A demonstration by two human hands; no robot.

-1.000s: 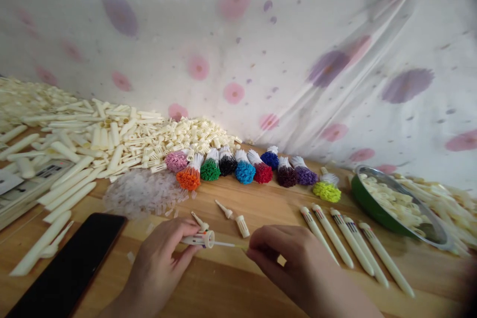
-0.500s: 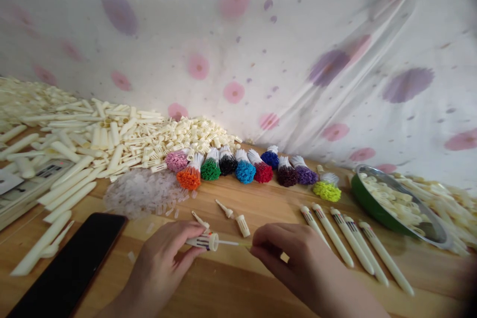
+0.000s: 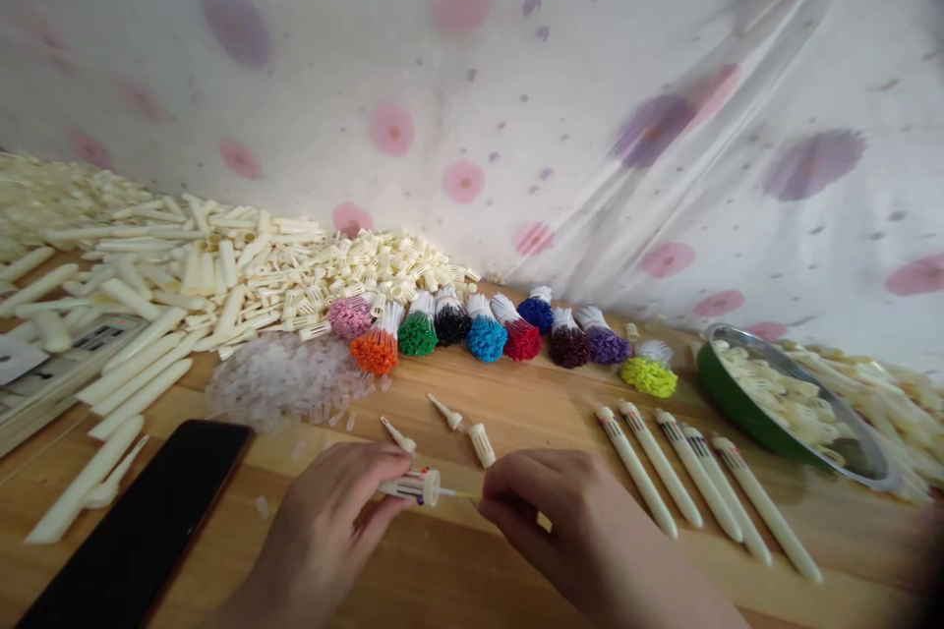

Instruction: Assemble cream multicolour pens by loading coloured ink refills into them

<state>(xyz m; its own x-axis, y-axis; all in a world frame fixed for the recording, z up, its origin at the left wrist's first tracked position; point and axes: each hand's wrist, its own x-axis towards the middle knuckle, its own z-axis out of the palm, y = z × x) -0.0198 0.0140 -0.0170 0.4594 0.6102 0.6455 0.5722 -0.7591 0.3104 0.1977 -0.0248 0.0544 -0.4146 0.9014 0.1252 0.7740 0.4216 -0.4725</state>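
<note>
My left hand [image 3: 324,511] is closed around a slotted cream pen top [image 3: 411,486], its round open end facing right and coloured bits showing in its slots. From the other side, my right hand [image 3: 564,511] pinches a thin pen refill [image 3: 458,494], white with a yellow-green stretch, whose left end is inside the opening. The right fingertips hide the refill's other end. Just beyond my hands lie a loose slotted pen top [image 3: 481,445] and two small pointed cream pieces [image 3: 444,411], [image 3: 398,434].
Bundles of coloured refills [image 3: 486,341] stand in a row behind. To the right lie several assembled pens [image 3: 682,472] and a green bowl [image 3: 744,413] of cream parts. At left are a phone [image 3: 140,531], clear small tubes [image 3: 284,378] and heaped pen parts [image 3: 243,265].
My right hand has moved left, so less of the refill shows outside the pen top. The left hand has shifted very slightly right with the pen top.
</note>
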